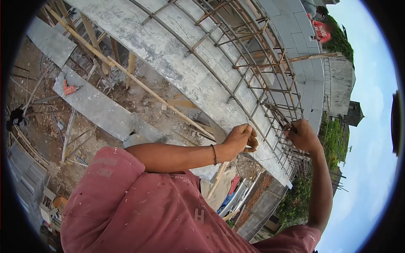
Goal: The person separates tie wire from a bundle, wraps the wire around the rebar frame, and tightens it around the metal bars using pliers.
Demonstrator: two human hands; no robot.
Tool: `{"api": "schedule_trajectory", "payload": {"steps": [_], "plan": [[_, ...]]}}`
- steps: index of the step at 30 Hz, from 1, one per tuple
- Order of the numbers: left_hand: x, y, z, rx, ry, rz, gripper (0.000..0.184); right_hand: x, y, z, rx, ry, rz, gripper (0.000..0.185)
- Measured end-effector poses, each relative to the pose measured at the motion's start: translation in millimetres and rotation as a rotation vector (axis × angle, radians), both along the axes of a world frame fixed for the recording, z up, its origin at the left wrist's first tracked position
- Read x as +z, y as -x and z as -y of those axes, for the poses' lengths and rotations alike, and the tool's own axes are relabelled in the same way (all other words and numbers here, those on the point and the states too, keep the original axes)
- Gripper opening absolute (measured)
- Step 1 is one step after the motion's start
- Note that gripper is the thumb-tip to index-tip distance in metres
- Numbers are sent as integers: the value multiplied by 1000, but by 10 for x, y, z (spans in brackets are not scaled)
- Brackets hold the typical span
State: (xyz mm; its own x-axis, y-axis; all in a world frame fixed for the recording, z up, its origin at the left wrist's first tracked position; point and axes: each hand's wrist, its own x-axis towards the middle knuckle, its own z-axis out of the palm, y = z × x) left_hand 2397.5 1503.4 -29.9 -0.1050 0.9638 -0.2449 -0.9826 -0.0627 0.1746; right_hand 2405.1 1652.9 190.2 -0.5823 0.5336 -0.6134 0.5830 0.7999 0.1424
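Observation:
My left hand [241, 139], with a dark band at its wrist, is closed in a pinch just off the edge of the pale flat deck [164, 63]. A thin wire seems to run from its fingers, hard to make out against the background. To the right, my right hand [302, 135] is wrapped round the handles of dark pincers [278, 114]. Their jaws point up and left, at the bars of the rebar cage [265, 80]. Part of the handles is hidden in my palm.
Long rebar with cross bars lies along the deck. Far below left, an orange power tool [69, 87] rests on a grey sheet [95, 103] amid rubble. A bamboo pole [139, 82] slants beneath the deck. A person in red [321, 31] is by the block wall [295, 38].

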Motion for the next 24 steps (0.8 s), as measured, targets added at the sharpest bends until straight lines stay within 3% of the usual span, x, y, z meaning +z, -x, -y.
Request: {"api": "schedule_trajectory", "payload": {"steps": [3, 7, 10, 12, 14, 16, 18, 20, 24], "plan": [[-188, -158, -79, 30, 100, -97, 32, -403, 394, 211, -189, 24, 182, 24], [-304, -226, -193, 56, 93, -120, 32, -731, 585, 149, 58, 9, 372, 19], [-300, -220, -207, 71, 54, -129, 32, -659, 692, 196, -50, 30, 500, 18], [-293, -185, -220, 38, 45, -147, 32, -654, 659, 168, -229, 160, 388, 18], [-268, -159, -198, 34, 43, -136, 32, -668, 770, 259, -179, 113, 440, 20], [-252, -140, -169, 23, 42, -126, 32, -688, 905, 285, 80, -15, 624, 22], [-239, -115, -142, 10, 44, -149, 32, -652, 1000, 407, -51, -11, 580, 22], [-228, -115, -129, 19, 37, -140, 32, -673, 1051, 453, 144, -78, 605, 20], [-200, -94, -107, 20, 27, -109, 32, -644, 1234, 714, 204, -179, 719, 20]]}}
